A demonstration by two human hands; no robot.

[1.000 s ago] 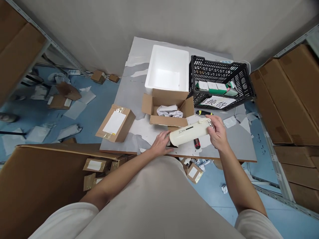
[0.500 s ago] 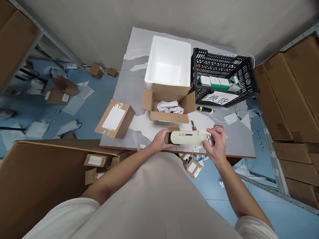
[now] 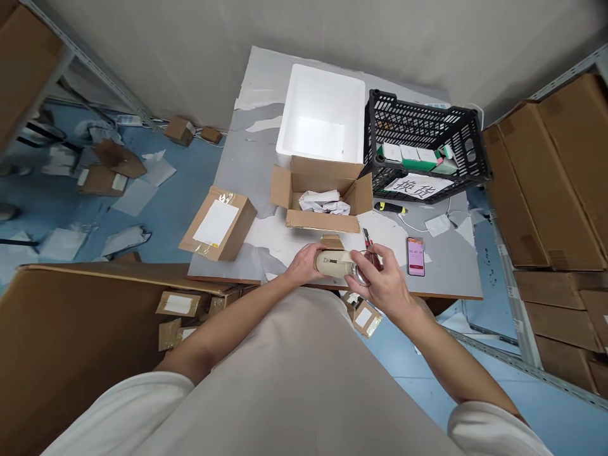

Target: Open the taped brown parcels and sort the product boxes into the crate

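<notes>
A cream bottle (image 3: 332,263) with dark lettering and a shiny metal end lies sideways at the table's front edge. My right hand (image 3: 384,278) is closed round its metal end. Most of the bottle's left part sits inside a small open cardboard box (image 3: 331,242), whose flap shows behind it. My left hand (image 3: 303,263) grips the box at its left end, hiding much of it. Just past my right fingers lies a red-and-black box cutter (image 3: 365,235), partly covered by the hand.
An open carton (image 3: 323,221) with crumpled paper (image 3: 316,201) stands behind my hands. Farther back are a white foam box (image 3: 287,120) and a black crate (image 3: 380,158). A taped parcel (image 3: 242,231) sits left, a phone (image 3: 415,256) right. A big carton (image 3: 95,272) borders the table's left.
The bottle has slid left, deeper into the small box, with my right hand moving along. The phone now shows fully. My left hand keeps its hold on the box.
</notes>
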